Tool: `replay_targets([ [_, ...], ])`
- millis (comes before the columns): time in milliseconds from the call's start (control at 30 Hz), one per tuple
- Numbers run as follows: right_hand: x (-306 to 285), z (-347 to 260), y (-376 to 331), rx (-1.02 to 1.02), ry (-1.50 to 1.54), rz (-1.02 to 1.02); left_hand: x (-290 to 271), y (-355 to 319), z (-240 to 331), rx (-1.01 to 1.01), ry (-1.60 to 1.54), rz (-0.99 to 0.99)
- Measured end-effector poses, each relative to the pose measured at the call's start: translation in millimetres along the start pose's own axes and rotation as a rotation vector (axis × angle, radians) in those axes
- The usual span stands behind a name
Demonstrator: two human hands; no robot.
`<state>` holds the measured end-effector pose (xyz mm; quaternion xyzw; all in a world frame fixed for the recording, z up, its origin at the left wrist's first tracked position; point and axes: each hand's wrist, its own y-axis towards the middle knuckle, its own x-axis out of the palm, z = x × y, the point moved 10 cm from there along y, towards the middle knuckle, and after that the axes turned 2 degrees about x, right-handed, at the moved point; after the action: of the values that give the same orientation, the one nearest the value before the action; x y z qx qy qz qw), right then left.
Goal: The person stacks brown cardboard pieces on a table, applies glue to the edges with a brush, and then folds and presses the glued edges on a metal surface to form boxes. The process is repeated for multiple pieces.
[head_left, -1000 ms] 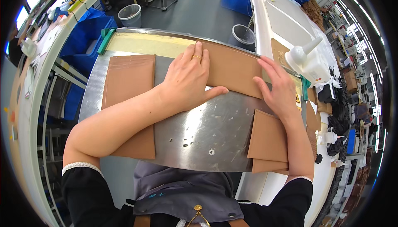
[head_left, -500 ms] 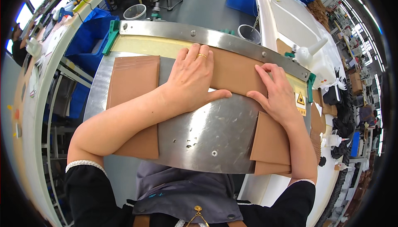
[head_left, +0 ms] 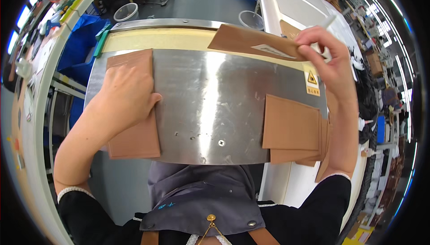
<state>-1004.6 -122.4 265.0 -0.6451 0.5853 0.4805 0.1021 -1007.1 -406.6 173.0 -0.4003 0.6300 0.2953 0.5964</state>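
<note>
My right hand (head_left: 329, 57) pinches the right end of a brown leather-like panel (head_left: 242, 39). The panel is raised and tilted above the far edge of the metal plate (head_left: 210, 106), and a white printed label shows on its face. On the left, my left hand (head_left: 127, 90) rests on a stack of brown panels (head_left: 134, 144). Its fingers bend down onto the stack with their tips hidden, while the thumb sticks out apart at the stack's right edge. A second stack of brown panels (head_left: 291, 124), somewhat fanned, lies at the plate's right, near my right forearm.
A metal bar (head_left: 186, 21) with bolts crosses the far side over a pale yellow strip (head_left: 161, 39). A green bracket (head_left: 102, 39) stands at its left end. A yellow warning sticker (head_left: 312, 79) is at the right. Blue bins (head_left: 78, 43) and a cluttered bench (head_left: 40, 66) flank the left.
The brown panel has come up from against the metal bar, now in my right hand alone. My left hand has let go of it and moved left onto the stack.
</note>
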Motion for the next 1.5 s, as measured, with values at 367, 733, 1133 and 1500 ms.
replay_targets([
  [367, -4.5, 38.2, -107.1, 0.463, 0.184, -0.523, -31.8, 9.1, -24.1, 0.046, -0.828, 0.107],
  [733, 138.5, 3.9, -17.2, -0.213, -0.221, -0.312, -4.8, 54.5, 53.4, 0.426, -0.534, 0.666],
  [1133, 119.8, 13.1, -15.2, -0.037, -0.323, -0.245, 8.5, 18.3, -13.2, -0.027, -0.109, 0.425],
  [1500, 113.7, 41.6, -12.3, -0.026, -0.397, -0.197, 14.8, 78.1, 58.7, 0.405, -0.461, 0.458],
])
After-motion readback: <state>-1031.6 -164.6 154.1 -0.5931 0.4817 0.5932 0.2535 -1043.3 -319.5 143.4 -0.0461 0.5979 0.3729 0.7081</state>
